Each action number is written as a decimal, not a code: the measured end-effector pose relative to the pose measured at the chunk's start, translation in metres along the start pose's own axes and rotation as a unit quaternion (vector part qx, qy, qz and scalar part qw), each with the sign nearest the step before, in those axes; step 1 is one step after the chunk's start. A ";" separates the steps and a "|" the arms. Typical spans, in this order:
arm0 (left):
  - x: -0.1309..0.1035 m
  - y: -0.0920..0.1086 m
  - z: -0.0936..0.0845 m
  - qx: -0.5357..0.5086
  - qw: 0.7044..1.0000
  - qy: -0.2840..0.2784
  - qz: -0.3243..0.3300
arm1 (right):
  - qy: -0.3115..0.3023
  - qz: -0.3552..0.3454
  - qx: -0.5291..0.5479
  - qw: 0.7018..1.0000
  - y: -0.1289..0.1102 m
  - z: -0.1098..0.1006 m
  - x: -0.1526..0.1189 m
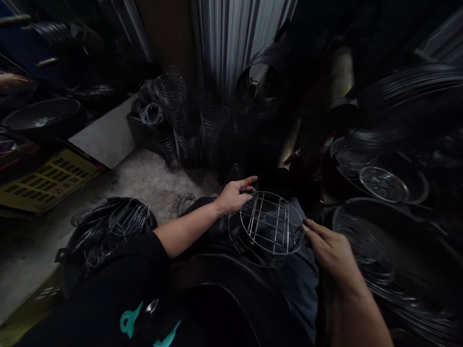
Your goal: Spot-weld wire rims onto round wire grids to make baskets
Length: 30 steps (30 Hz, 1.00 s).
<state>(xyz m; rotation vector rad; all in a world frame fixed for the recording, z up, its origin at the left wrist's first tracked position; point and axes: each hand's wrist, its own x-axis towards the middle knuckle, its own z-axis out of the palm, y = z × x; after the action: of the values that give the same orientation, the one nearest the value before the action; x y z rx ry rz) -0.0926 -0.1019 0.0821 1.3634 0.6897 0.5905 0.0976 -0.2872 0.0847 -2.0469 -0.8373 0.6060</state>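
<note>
A round wire rack (275, 226), a shiny ring crossed by straight bars, is held tilted above my lap. My right hand (331, 246) pinches its right rim between thumb and fingers. At the far left rim, my left hand (234, 195) has its fingers stretched out and apart; a fingertip is at or touching the ring, and I cannot tell which. Another wire ring (233, 236) shows just under the rack, over the dark grey cloth (302, 284) on my legs.
A bucket of wire pieces (115, 226) stands at my left, near a yellow crate (50, 180). Stacked wire baskets (215, 125) are ahead. To the right are a basin of wire parts (376, 250) and a pan with round racks (385, 183). Another person's hand (12, 79) shows far left.
</note>
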 end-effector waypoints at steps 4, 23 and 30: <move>-0.009 0.000 -0.001 -0.059 0.998 0.014 -0.020 | -0.005 0.015 0.024 1.000 -0.003 0.001 -0.013; -0.009 -0.012 0.007 -0.130 0.990 0.010 -0.054 | -0.051 -0.014 -0.122 0.991 0.007 0.004 -0.018; -0.024 -0.034 0.006 -0.140 0.989 0.031 0.018 | 0.096 0.037 0.024 0.994 0.011 0.031 -0.053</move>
<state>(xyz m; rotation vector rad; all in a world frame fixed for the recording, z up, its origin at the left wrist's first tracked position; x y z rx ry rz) -0.1053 -0.1275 0.0512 1.1002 0.6087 0.7328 0.0460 -0.3152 0.0650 -2.0611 -0.6323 0.4567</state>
